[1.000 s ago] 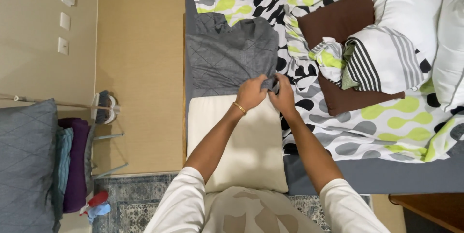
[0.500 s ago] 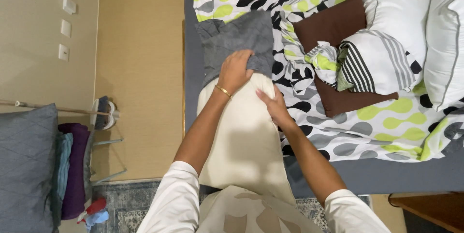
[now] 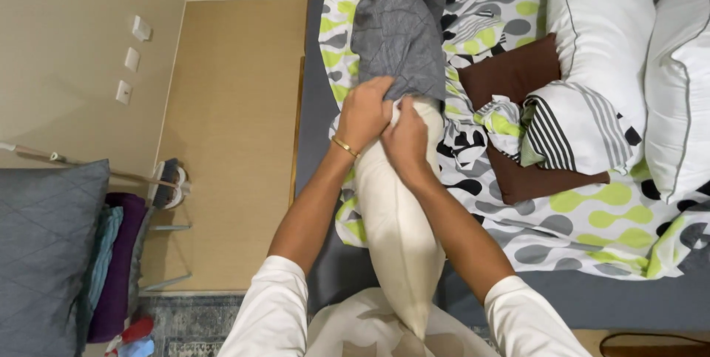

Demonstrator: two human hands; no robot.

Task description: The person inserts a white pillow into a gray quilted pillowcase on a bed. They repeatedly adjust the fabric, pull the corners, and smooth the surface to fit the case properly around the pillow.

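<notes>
1. Head view, the grip: a cream pillow [image 3: 396, 231] is held on end over the bed edge, and its far end is clasped by both hands. The left hand [image 3: 364, 114] is closed over the upper left corner, where the mouth of a grey pillowcase [image 3: 399, 35] is also bunched under the fingers. The right hand [image 3: 405, 142] is pressed against the pillow just beside the left, fingers curled into the cream fabric (the fingertips are hidden in the folds).

2. Head view, beyond the grip: the grey pillowcase is laid flat and creased on the bed, stretching away from the hands, with only the pillow's tip taken into its opening. The rest of the pillow is left bare, running from the hands back toward the person's body.

3. Head view, right of the grip: a patterned bedsheet [image 3: 592, 216] in white, green, grey and black is spread beneath. A brown cushion [image 3: 518, 76] is seen near the right hand, with a striped rolled cloth [image 3: 569, 128] lying on it, and two white pillows [image 3: 614, 24] are set farther out.

4. Head view, left of the grip: a bare tan floor [image 3: 237, 128] is shown beside the bed, with a brush head [image 3: 171, 179] well apart from the left hand, and a grey quilted cushion [image 3: 44, 253] next to folded cloths (purple and teal) at the frame edge.

5. A thin bracelet [image 3: 344, 147] is worn on the left wrist.
</notes>
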